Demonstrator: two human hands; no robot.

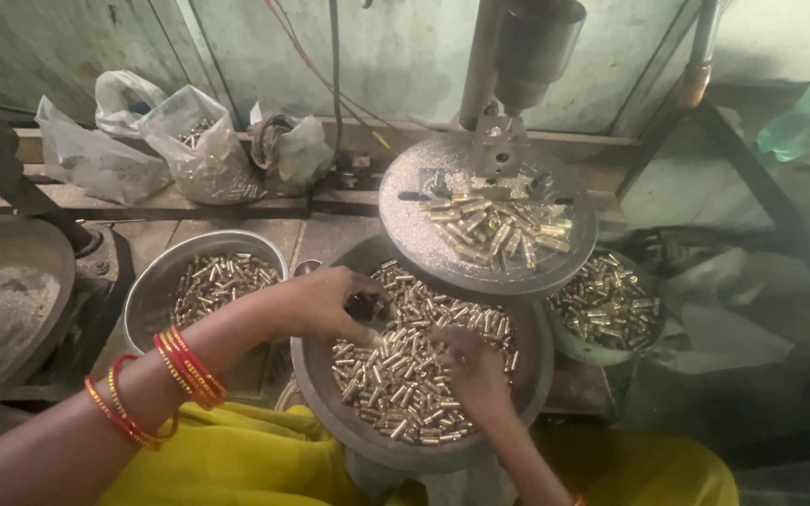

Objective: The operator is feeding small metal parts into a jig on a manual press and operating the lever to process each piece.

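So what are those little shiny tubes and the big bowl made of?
The little tubes look like brass: yellow-gold and glossy, though the colour alone can't prove it. The big bowl under both hands looks like dull grey metal, maybe steel or aluminium, with a worn matte rim. The left hand and right hand dig into the pile.

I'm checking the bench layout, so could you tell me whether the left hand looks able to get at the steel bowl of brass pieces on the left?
Probably yes: the left hand is beside the steel bowl, nothing between.
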